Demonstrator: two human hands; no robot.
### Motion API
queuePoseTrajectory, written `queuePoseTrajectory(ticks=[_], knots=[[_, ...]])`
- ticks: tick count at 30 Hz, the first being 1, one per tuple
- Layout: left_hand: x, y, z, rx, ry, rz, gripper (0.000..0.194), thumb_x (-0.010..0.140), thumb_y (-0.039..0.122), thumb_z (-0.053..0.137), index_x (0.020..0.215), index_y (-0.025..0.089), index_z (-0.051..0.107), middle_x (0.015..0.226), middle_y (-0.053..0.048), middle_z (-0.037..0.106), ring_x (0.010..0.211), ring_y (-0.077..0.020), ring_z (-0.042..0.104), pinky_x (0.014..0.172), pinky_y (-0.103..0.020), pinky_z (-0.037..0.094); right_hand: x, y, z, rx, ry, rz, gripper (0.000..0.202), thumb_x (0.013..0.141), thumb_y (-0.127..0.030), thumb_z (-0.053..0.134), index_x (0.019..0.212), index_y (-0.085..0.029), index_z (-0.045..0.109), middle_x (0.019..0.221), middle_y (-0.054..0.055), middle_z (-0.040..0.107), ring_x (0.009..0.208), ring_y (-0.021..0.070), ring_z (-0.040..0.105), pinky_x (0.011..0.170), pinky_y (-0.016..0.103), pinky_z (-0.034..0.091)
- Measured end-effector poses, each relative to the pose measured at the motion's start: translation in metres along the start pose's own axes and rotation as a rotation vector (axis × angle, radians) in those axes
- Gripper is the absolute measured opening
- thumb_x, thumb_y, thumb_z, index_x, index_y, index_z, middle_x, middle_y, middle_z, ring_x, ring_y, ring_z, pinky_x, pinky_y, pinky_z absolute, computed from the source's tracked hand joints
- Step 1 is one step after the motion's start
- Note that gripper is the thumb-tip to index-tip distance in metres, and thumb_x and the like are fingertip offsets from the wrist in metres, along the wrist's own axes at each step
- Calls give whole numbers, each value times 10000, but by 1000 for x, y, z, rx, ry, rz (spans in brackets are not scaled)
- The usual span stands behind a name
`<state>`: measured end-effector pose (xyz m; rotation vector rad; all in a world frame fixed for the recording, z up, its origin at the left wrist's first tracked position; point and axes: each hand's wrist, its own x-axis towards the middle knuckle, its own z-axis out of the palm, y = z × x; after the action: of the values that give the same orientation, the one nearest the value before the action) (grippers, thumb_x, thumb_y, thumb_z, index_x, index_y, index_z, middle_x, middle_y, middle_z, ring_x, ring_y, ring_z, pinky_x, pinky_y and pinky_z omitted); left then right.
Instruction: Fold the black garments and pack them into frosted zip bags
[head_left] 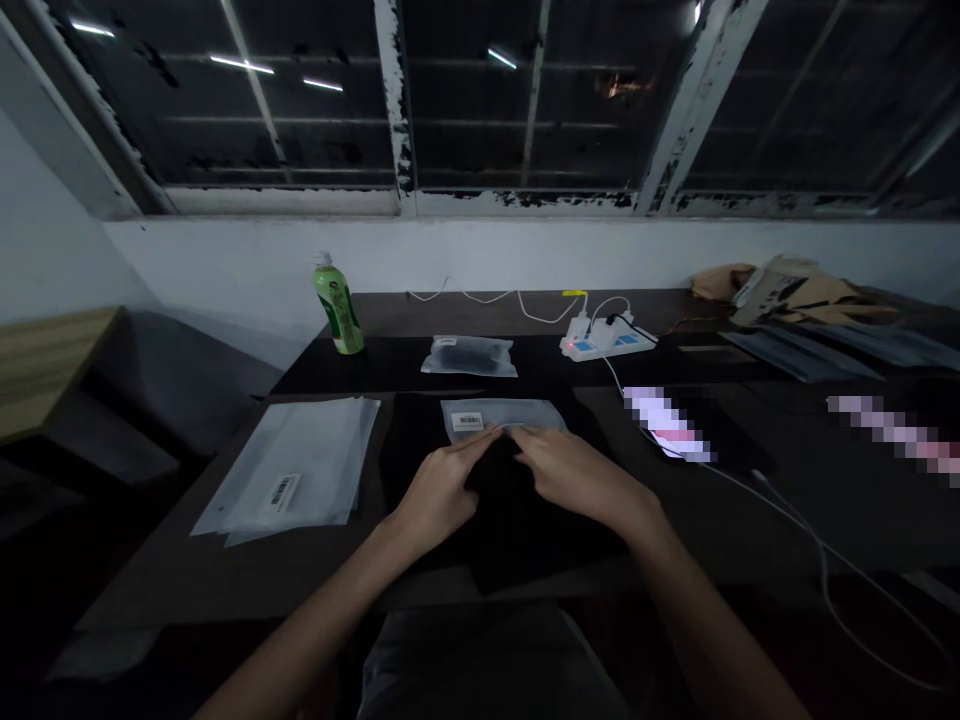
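A black cloth item (pixel 525 540), perhaps a garment, lies spread on the dark table in front of me. On its far part rests a frosted plastic bag (pixel 517 410) with a white barcode label (pixel 468 421). My left hand (pixel 444 482) reaches to the bag's near edge, its index finger stretched out and thumb apart. Opposite it, my right hand (pixel 562 470) touches the same edge with fingers extended, palm down. The fingertips of both hands almost meet there. Whatever lies beneath the palms is hidden.
Frosted bags (pixel 300 460) lie stacked at left. Another filled bag (pixel 470 356) sits farther back. Around stand a green bottle (pixel 339 308), a power strip (pixel 609 342), a lit phone (pixel 667 425) with a white cable (pixel 795 515), and brown packaging (pixel 795 290) at back right.
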<state>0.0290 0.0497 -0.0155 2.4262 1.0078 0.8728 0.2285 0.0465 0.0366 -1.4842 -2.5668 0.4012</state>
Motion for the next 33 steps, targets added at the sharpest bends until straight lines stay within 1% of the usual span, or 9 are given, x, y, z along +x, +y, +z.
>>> queuePoseTrajectory(ticks=[4,7,10,13,17,20,22,27,33], knots=[[-1,2,0,52,0,49,882,645,-109,405,1487,153,394,1544,-100,422,1417,-179,407,1174,-388,378,9,-2,16,-161,7,64,427,850,-1,455,1228,-124,609,1174,141,698,1041,240,679,856,311,495],[-3,5,2,202,6,106,790,721,-102,391,1477,127,398,1547,-114,417,1431,-194,386,1150,-395,417,11,-1,22,-211,28,102,411,859,-14,431,1197,-135,629,1128,145,712,958,270,707,786,347,514],[-5,9,6,429,59,123,668,770,-83,401,1411,87,479,1487,-141,496,1423,-253,402,1131,-448,430,13,-1,25,-252,55,134,363,918,-78,411,1185,-167,641,1056,145,729,891,298,723,738,376,521],[-7,13,7,619,92,99,484,821,-34,443,1269,44,610,1380,-172,597,1390,-325,440,1118,-488,424,13,-1,24,-270,70,137,314,961,-175,436,1204,-198,634,1049,133,738,883,302,728,730,380,529],[-6,16,7,781,38,1,334,871,25,485,1119,57,706,1290,-167,663,1326,-359,510,1077,-482,457,4,4,18,-158,83,42,315,991,-325,476,1256,-212,603,1125,103,729,979,283,712,798,378,545],[-5,18,7,838,-26,-65,319,885,29,489,1112,56,712,1292,-172,660,1285,-338,556,1077,-455,458,-12,14,10,24,103,-49,407,983,-387,505,1335,-190,564,1278,119,672,1150,271,650,935,385,523],[-4,19,7,836,-72,-103,330,892,18,481,1129,66,705,1314,-166,647,1277,-316,568,1080,-436,455,-22,21,7,79,127,-50,452,976,-399,519,1372,-184,550,1343,121,636,1213,272,615,992,398,500],[-3,22,5,772,-141,-159,377,879,-31,455,1167,75,674,1371,-177,602,1273,-288,576,965,-387,536,-24,27,7,63,225,28,305,966,-251,535,1229,-220,686,1182,83,731,1059,262,698,918,395,539],[-5,22,7,703,-142,-187,440,843,-69,469,1209,92,654,1395,-167,582,1281,-291,569,984,-402,532,-12,33,25,-50,441,62,194,905,-189,625,1051,-222,748,1006,67,737,904,244,693,826,398,536]])
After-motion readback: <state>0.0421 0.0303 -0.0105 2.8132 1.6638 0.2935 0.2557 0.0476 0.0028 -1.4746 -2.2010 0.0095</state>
